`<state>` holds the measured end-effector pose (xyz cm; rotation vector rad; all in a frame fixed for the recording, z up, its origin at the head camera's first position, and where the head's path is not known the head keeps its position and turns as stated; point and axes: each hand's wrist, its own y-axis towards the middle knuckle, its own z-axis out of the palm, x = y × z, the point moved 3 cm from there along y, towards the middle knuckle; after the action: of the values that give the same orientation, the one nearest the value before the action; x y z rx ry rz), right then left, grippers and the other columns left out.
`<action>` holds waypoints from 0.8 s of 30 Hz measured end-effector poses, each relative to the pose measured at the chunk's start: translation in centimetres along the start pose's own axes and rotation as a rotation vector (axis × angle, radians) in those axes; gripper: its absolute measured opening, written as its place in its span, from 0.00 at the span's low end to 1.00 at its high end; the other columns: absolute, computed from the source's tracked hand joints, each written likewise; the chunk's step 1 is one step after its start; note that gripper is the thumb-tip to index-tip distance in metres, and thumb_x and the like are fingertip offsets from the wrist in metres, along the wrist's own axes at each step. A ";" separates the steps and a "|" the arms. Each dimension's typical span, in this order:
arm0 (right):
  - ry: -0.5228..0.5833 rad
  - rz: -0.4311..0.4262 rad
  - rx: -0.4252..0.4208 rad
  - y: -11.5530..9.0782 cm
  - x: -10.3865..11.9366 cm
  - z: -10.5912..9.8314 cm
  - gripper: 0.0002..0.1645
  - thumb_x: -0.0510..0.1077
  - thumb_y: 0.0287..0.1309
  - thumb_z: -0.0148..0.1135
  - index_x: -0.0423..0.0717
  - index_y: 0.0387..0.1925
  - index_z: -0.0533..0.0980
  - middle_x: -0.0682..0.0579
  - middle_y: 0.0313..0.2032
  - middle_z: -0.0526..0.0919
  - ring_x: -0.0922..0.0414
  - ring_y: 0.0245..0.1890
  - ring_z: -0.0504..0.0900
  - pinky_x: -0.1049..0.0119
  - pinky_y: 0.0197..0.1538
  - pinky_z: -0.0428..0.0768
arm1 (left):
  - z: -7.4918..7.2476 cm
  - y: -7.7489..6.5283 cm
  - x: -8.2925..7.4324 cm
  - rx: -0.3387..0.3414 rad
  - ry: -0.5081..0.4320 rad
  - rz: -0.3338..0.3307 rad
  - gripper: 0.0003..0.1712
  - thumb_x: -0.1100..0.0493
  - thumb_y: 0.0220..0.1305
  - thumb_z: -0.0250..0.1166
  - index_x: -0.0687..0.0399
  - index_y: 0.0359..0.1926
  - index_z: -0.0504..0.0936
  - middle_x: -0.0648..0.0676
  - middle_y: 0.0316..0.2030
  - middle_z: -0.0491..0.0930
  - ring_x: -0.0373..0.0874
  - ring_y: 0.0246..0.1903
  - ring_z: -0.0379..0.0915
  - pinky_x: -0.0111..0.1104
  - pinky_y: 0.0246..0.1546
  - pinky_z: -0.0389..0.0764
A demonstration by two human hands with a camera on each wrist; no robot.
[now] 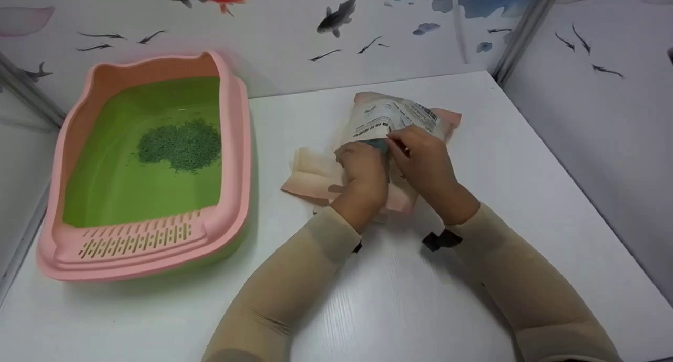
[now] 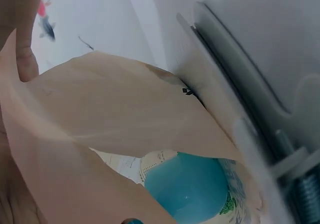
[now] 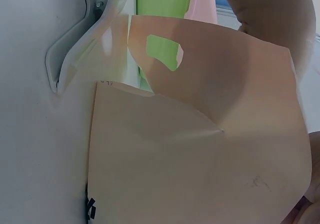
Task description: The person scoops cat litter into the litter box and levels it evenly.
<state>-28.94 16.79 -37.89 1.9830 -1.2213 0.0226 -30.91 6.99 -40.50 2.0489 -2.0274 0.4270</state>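
Note:
A pale plastic bag [image 1: 368, 120] with pink ends and printed labels lies on the white table, its torn flap [image 1: 313, 175] folded toward the person. My left hand [image 1: 364, 167] grips the bag at its opening, fingers bent over the edge and partly hidden. Close beside it, my right hand [image 1: 428, 159] pinches the bag's edge between thumb and fingers. A teal patch [image 1: 376, 144] shows between the hands. In the left wrist view, a smooth blue-green surface [image 2: 187, 189] appears beyond the bag's opening. The right wrist view shows the flap [image 3: 200, 74] with its handle hole.
A pink-rimmed litter box [image 1: 236, 157] with a green basin stands at the left, holding a heap of dark green granules [image 1: 181, 145]. White panels printed with fish [image 1: 339, 17] enclose the table [image 1: 378, 299] at the back and sides.

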 end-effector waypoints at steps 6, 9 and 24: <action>0.003 0.009 0.008 0.1 0.1 -0.1 0.09 0.41 0.69 0.67 0.38 0.43 0.86 0.43 0.38 0.88 0.52 0.34 0.83 0.60 0.38 0.84 | -0.3 0.7 -0.2 0.001 -0.040 0.011 0.14 0.64 0.73 0.61 0.60 0.56 0.82 0.59 0.51 0.86 0.52 0.50 0.82 0.39 0.48 0.84; 0.003 0.004 0.008 0.1 0.2 -0.1 0.09 0.40 0.69 0.67 0.38 0.43 0.86 0.43 0.38 0.88 0.51 0.34 0.83 0.60 0.38 0.84 | -0.3 1.0 -0.2 -0.007 -0.053 0.033 0.13 0.64 0.74 0.60 0.59 0.56 0.82 0.60 0.50 0.87 0.53 0.48 0.83 0.40 0.45 0.85; -0.004 -0.022 -0.005 0.0 0.1 0.1 0.09 0.40 0.68 0.68 0.37 0.44 0.86 0.42 0.39 0.89 0.49 0.40 0.87 0.57 0.45 0.87 | -0.1 1.8 -0.4 -0.028 -0.020 0.109 0.09 0.59 0.73 0.62 0.49 0.52 0.80 0.46 0.40 0.83 0.41 0.37 0.77 0.34 0.31 0.78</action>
<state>-28.91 16.66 -37.97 1.9930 -1.2006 0.0041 -32.73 7.36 -40.59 1.9403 -2.1519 0.3976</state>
